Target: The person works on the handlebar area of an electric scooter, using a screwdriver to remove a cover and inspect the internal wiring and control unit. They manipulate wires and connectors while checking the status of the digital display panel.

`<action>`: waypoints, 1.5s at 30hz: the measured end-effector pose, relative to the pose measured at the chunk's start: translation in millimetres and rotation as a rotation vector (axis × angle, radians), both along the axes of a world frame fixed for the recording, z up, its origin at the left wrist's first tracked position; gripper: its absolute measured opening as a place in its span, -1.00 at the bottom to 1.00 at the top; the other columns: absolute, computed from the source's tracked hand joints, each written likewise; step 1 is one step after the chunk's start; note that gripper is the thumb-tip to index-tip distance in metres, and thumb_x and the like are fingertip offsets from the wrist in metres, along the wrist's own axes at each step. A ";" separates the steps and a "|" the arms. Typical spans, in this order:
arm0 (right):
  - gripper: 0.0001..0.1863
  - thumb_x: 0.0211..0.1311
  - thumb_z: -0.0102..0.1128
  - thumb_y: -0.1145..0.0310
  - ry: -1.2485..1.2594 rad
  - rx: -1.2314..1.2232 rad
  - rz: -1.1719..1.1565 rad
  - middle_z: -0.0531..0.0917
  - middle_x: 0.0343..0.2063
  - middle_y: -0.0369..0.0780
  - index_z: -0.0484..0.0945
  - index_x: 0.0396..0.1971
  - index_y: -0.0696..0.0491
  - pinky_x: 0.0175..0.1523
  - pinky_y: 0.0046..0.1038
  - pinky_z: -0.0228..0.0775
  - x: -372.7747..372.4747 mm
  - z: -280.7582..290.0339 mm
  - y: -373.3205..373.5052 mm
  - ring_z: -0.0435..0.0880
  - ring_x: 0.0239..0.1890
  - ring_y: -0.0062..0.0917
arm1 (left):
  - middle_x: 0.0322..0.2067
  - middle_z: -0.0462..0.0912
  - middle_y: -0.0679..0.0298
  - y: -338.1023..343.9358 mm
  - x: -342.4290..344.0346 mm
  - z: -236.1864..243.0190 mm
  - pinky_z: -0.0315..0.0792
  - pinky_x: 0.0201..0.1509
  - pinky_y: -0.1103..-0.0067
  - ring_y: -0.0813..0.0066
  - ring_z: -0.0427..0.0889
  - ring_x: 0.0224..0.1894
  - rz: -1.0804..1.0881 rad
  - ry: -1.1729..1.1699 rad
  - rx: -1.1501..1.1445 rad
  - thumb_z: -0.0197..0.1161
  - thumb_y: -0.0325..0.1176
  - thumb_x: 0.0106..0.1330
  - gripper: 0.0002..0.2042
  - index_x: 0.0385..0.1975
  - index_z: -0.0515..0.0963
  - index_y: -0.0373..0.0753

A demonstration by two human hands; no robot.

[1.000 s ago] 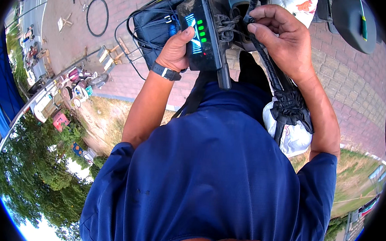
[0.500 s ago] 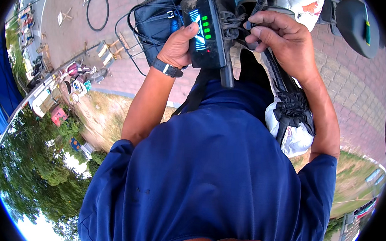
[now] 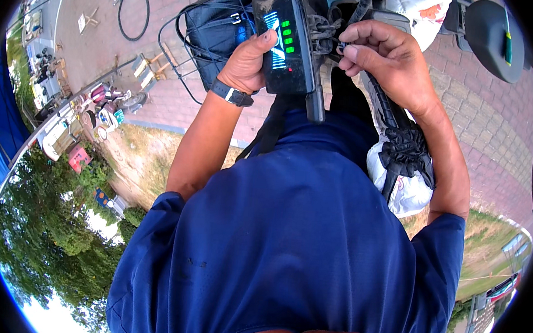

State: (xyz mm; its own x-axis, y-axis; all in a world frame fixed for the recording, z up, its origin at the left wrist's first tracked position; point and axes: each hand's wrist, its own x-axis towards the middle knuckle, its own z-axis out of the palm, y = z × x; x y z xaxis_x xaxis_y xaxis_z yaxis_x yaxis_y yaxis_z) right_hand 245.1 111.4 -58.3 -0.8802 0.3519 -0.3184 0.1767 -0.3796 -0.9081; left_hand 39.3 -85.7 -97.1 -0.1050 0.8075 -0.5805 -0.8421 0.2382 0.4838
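My left hand (image 3: 247,64), with a dark watch at the wrist, is closed around the left edge of a flat black box (image 3: 297,70). Its thumb lies across the lit face, where green bars, pale blue stripes and a small red light glow. Beside the box's right side hangs a bundle of dark cables (image 3: 324,28). My right hand (image 3: 392,61) is closed in a pinch at these cables, thumb against fingertips. A small dark piece, perhaps a cable end, shows between the fingertips; its kind is unclear. A black bar end (image 3: 315,105) sticks out below the box.
A black wire basket (image 3: 179,54) holding a dark bag (image 3: 210,41) is at the left. White bags (image 3: 408,187) hang near my right forearm, and a dark mirror (image 3: 493,39) stands at the upper right. On the paving lie a tyre (image 3: 121,20) and a small stool (image 3: 87,20).
My right hand has shifted slightly down, and its fingertips have closed nearer to the small dark piece. My left hand stays on the box, which has barely moved.
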 end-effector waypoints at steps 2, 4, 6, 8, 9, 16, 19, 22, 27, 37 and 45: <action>-0.79 0.39 0.24 0.53 -0.019 0.014 0.007 0.75 -0.33 -0.19 0.63 -0.04 0.24 -0.13 -0.54 0.65 0.1 -0.1 -0.1 0.76 -0.27 -0.60 | -0.01 0.76 0.20 0.0 -1.0 -1.7 0.61 0.19 0.39 0.35 0.75 0.06 -0.016 -0.021 -0.002 0.51 -0.08 0.26 -0.46 0.15 0.58 -0.23; -0.80 0.38 0.25 0.53 -0.038 0.026 0.006 0.75 -0.34 -0.20 0.63 -0.06 0.24 -0.14 -0.55 0.65 -0.5 -1.1 -0.4 0.75 -0.28 -0.61 | 0.01 0.74 0.16 -0.4 -1.0 -2.2 0.62 0.18 0.37 0.29 0.74 0.06 -0.025 0.002 -0.005 0.51 -0.04 0.24 -0.40 0.18 0.53 -0.27; -0.80 0.38 0.25 0.53 -0.030 0.046 0.018 0.74 -0.32 -0.21 0.63 -0.06 0.23 -0.14 -0.55 0.65 0.8 -2.5 0.1 0.75 -0.27 -0.62 | 0.06 0.70 0.07 -1.3 0.5 -2.5 0.64 0.16 0.31 0.17 0.74 0.06 -0.030 0.068 -0.007 0.50 0.04 0.22 -0.27 0.25 0.44 -0.35; -0.79 0.37 0.26 0.53 -0.027 0.038 0.010 0.74 -0.31 -0.22 0.61 -0.05 0.24 -0.15 -0.55 0.64 0.9 -1.2 -0.2 0.75 -0.27 -0.62 | 0.06 0.69 0.07 -0.3 -1.8 -2.5 0.64 0.17 0.32 0.18 0.73 0.07 -0.044 0.053 0.001 0.50 0.02 0.23 -0.28 0.24 0.44 -0.34; -0.78 0.36 0.27 0.54 -0.028 0.020 -0.001 0.73 -0.30 -0.22 0.60 -0.04 0.24 -0.15 -0.56 0.64 -0.4 1.1 -1.5 0.75 -0.27 -0.62 | 0.06 0.69 0.07 1.1 -2.5 -1.2 0.64 0.18 0.33 0.19 0.73 0.07 -0.049 0.046 0.006 0.51 0.01 0.23 -0.29 0.24 0.44 -0.34; -0.74 0.36 0.29 0.53 -0.038 0.000 -0.033 0.71 -0.30 -0.24 0.54 -0.01 0.26 -0.17 -0.56 0.63 -3.3 2.4 -2.9 0.74 -0.28 -0.63 | 0.08 0.67 0.08 7.1 1.8 5.4 0.64 0.19 0.34 0.21 0.72 0.10 -0.016 0.045 0.060 0.53 -0.02 0.21 -0.27 0.27 0.41 -0.32; -0.76 0.36 0.28 0.53 -0.028 0.006 -0.007 0.71 -0.30 -0.24 0.55 -0.03 0.25 -0.17 -0.56 0.64 -2.3 -0.2 -0.6 0.74 -0.28 -0.63 | 0.10 0.66 0.07 7.2 2.0 7.2 0.63 0.20 0.32 0.20 0.72 0.10 -0.024 0.058 0.051 0.51 -0.01 0.23 -0.26 0.29 0.40 -0.34; -0.77 0.36 0.28 0.53 -0.027 0.012 -0.017 0.71 -0.30 -0.24 0.56 -0.03 0.25 -0.17 -0.57 0.63 -1.5 0.2 -1.1 0.74 -0.28 -0.63 | 0.07 0.69 0.09 2.9 0.4 1.1 0.63 0.19 0.33 0.24 0.73 0.08 -0.027 0.019 0.017 0.49 -0.04 0.25 -0.33 0.26 0.45 -0.32; -0.77 0.37 0.28 0.53 -0.013 0.029 -0.012 0.72 -0.30 -0.24 0.58 -0.03 0.24 -0.16 -0.57 0.63 -1.7 -0.2 -1.3 0.74 -0.29 -0.64 | -0.01 0.76 0.15 0.4 0.2 1.6 0.64 0.16 0.36 0.33 0.77 0.02 0.003 -0.023 -0.003 0.49 -0.13 0.28 -0.50 0.14 0.59 -0.25; -0.77 0.39 0.23 0.54 -0.012 0.037 0.005 0.73 -0.29 -0.25 0.59 0.00 0.21 -0.13 -0.56 0.63 -0.7 1.0 -0.4 0.74 -0.25 -0.64 | -0.01 0.76 0.16 2.0 -1.8 2.3 0.65 0.15 0.35 0.33 0.77 0.02 -0.018 -0.071 -0.005 0.50 -0.14 0.27 -0.49 0.14 0.58 -0.26; -0.76 0.39 0.23 0.54 -0.002 -0.005 0.003 0.73 -0.28 -0.25 0.59 0.01 0.21 -0.13 -0.57 0.63 -0.2 -1.8 1.3 0.75 -0.23 -0.64 | 0.00 0.75 0.16 1.7 -1.2 1.1 0.64 0.16 0.37 0.34 0.76 0.03 -0.031 -0.075 0.007 0.49 -0.11 0.28 -0.48 0.15 0.58 -0.27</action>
